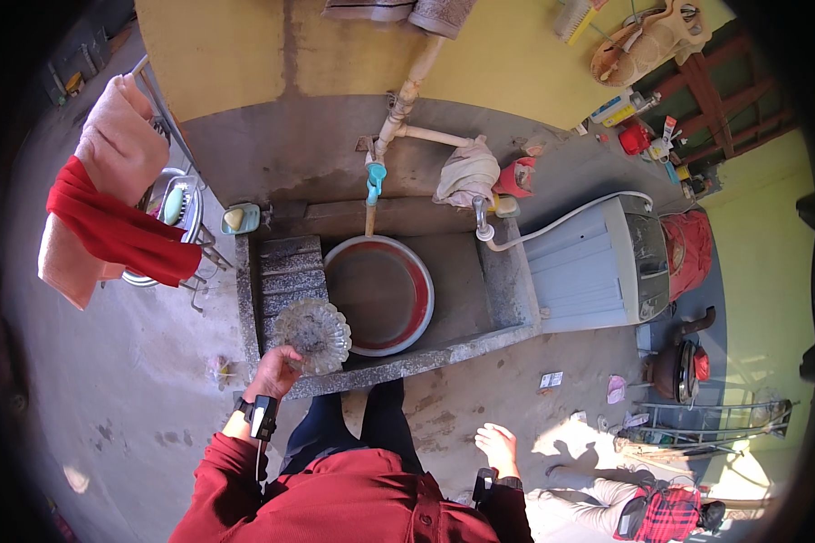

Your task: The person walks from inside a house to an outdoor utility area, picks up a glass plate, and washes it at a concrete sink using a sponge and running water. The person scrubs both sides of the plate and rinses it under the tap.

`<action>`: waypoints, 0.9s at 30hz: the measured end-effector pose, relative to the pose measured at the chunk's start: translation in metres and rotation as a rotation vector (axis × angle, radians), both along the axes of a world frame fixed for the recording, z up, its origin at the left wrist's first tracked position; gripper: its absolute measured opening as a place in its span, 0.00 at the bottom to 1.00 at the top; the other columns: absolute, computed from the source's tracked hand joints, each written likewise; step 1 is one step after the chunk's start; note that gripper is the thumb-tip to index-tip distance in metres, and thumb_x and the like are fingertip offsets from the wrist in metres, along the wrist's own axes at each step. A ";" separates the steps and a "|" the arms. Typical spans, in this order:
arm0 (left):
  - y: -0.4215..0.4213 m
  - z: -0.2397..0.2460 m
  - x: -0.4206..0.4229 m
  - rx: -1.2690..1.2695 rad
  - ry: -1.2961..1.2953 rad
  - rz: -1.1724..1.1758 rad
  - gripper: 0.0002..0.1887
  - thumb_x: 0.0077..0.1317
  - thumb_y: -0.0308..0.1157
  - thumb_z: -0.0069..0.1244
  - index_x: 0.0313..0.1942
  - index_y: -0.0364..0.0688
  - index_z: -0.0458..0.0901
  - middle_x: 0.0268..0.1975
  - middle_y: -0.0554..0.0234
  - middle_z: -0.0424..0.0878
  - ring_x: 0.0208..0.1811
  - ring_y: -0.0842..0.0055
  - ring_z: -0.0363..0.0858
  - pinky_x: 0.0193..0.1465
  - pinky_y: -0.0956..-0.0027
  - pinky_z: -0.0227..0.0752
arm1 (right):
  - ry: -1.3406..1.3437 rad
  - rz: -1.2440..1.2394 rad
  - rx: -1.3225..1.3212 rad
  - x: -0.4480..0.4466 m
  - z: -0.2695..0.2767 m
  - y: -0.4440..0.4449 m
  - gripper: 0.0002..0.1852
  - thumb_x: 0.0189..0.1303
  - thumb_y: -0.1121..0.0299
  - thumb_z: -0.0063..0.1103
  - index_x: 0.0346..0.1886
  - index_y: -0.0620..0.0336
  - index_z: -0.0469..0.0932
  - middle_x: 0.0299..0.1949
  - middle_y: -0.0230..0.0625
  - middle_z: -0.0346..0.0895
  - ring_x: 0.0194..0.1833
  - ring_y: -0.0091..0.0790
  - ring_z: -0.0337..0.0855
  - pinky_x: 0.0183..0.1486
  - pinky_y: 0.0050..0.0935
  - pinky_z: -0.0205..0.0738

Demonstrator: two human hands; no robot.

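My left hand [278, 372] grips the near rim of a clear glass dish [312, 336] with a scalloped edge. The dish is over the near left part of a stone sink [448, 354], in front of its ridged washboard [291, 271]. Beside it in the basin stands a round metal washbasin [380, 298] with a red band inside; a teal-handled tap [375, 178] points down at its far side. My right hand [498, 448] is off to the right of my body, away from the sink, fingers spread and holding nothing.
A white washing machine [577, 265] adjoins the sink's right side, its hose [570, 220] running across to the sink. Bar soap [233, 218] lies on a dish at the left corner. Towels [119, 210] hang on a washstand at left. Another person [625, 506] is at lower right.
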State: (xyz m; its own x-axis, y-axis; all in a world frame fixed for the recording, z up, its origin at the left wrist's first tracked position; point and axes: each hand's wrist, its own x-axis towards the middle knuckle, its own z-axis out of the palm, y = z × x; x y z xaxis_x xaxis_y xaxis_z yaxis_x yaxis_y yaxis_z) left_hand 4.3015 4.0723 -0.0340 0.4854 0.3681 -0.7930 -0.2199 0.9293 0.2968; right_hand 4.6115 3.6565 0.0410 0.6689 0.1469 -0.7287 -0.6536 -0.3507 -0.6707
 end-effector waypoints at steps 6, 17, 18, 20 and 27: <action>-0.005 0.008 0.043 0.050 -0.026 0.166 0.10 0.43 0.21 0.47 0.30 0.38 0.75 0.39 0.58 0.79 0.41 0.66 0.75 0.47 0.65 0.67 | -0.051 0.332 -0.012 0.119 -0.025 0.095 0.11 0.63 0.74 0.55 0.46 0.69 0.77 0.36 0.44 0.82 0.31 0.33 0.83 0.34 0.29 0.81; -0.004 0.017 0.128 -0.024 -0.191 0.496 0.22 0.45 0.17 0.46 0.46 0.30 0.73 0.47 0.52 0.79 0.49 0.62 0.77 0.54 0.63 0.73 | -0.408 1.074 0.481 0.083 0.039 0.403 0.20 0.66 0.68 0.55 0.58 0.67 0.71 0.36 0.38 0.81 0.31 0.23 0.81 0.34 0.22 0.77; 0.000 0.015 0.133 -0.041 -0.161 0.507 0.21 0.45 0.17 0.46 0.44 0.31 0.74 0.46 0.53 0.79 0.48 0.63 0.77 0.53 0.64 0.73 | -0.530 1.063 0.448 0.077 0.047 0.426 0.21 0.66 0.68 0.55 0.60 0.68 0.69 0.36 0.39 0.81 0.31 0.27 0.82 0.35 0.25 0.77; 0.012 0.010 0.139 -0.044 -0.168 0.492 0.19 0.45 0.17 0.46 0.42 0.32 0.74 0.44 0.56 0.79 0.45 0.64 0.76 0.51 0.65 0.71 | -0.759 1.057 0.371 0.068 0.054 0.472 0.26 0.63 0.66 0.58 0.61 0.71 0.67 0.37 0.44 0.81 0.31 0.36 0.83 0.39 0.31 0.78; 0.050 -0.010 0.167 -0.066 -0.183 0.433 0.15 0.42 0.15 0.47 0.34 0.36 0.75 0.38 0.60 0.77 0.40 0.67 0.75 0.46 0.67 0.70 | -0.892 1.170 0.082 0.059 0.045 0.549 0.33 0.52 0.64 0.66 0.58 0.75 0.68 0.42 0.51 0.82 0.42 0.48 0.84 0.47 0.41 0.75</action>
